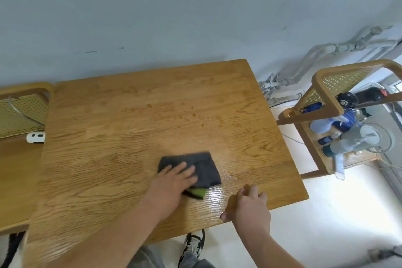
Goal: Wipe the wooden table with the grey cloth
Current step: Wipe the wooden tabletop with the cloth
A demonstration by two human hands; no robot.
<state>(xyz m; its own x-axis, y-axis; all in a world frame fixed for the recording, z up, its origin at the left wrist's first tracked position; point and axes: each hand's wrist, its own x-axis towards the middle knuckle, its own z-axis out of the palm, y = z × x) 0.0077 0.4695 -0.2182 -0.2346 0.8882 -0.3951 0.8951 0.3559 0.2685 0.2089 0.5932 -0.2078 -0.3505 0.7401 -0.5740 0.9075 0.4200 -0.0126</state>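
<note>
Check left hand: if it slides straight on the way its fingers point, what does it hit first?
Nothing solid, seemingly. The left hand presses flat on the folded grey cloth, fingers aimed far-right. Ahead: bare wooden table with small wet droplets, then its far-right edge.

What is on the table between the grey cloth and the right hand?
Nothing solid: in the head view only bare, wet-looking table lies between the grey cloth and the right hand.

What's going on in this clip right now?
A person is wiping a wooden table with a grey cloth. The left hand lies flat on the cloth, which is folded and shows a green patch at its near edge. The right hand rests on the table's near edge, holding nothing. The wood beside the cloth shines wet, and small droplets sit farther back, not yet wiped.
</note>
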